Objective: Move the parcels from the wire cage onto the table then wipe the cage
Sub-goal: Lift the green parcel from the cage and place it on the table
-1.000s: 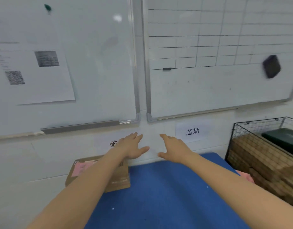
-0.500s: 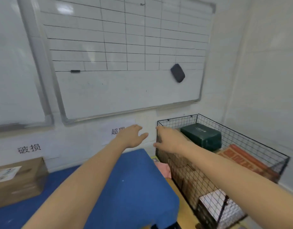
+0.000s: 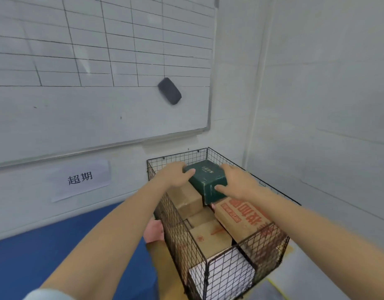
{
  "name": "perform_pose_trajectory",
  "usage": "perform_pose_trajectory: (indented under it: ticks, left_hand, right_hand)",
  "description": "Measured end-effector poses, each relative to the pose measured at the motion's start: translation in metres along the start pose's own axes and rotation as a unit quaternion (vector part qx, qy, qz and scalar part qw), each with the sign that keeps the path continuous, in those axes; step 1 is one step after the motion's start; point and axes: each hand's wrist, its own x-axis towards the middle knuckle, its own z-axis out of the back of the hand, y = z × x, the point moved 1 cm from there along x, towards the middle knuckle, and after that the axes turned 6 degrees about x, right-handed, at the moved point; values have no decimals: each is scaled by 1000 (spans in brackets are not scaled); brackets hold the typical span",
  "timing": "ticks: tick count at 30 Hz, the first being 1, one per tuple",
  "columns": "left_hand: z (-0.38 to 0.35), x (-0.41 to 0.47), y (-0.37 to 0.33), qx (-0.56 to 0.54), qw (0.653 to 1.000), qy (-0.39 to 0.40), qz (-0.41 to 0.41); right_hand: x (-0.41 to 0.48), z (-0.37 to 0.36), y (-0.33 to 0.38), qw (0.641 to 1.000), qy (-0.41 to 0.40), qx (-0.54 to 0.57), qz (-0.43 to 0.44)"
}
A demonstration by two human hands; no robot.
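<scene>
A black wire cage (image 3: 227, 276) stands in the room's corner, to the right of the blue table (image 3: 57, 252). Several parcels fill it: brown cardboard boxes (image 3: 210, 237), one with red print (image 3: 243, 215), a white one (image 3: 225, 271) at the front. On top at the back lies a dark green box (image 3: 208, 180). My left hand (image 3: 176, 174) grips its left side and my right hand (image 3: 236, 180) grips its right side, thumb on the near face.
A gridded whiteboard (image 3: 95, 109) with a black eraser (image 3: 169, 91) hangs on the wall above the table, over a paper label (image 3: 80, 178). Something pink (image 3: 154, 231) lies between table and cage. The side wall runs close behind the cage.
The view has swung right from the table to the cage. Both hands, open in the air before, have reached into the cage and taken hold of the green box.
</scene>
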Motion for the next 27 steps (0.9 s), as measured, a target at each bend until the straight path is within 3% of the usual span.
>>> perform_pose_trajectory:
  ticks: [13, 27]
  left_hand:
    - [-60, 166, -35, 41, 999, 18, 19]
    - [-135, 227, -11, 57, 983, 94, 150]
  right_hand:
    - [117, -20, -132, 999, 37, 10, -27]
    - [241, -104, -147, 986, 136, 60, 72]
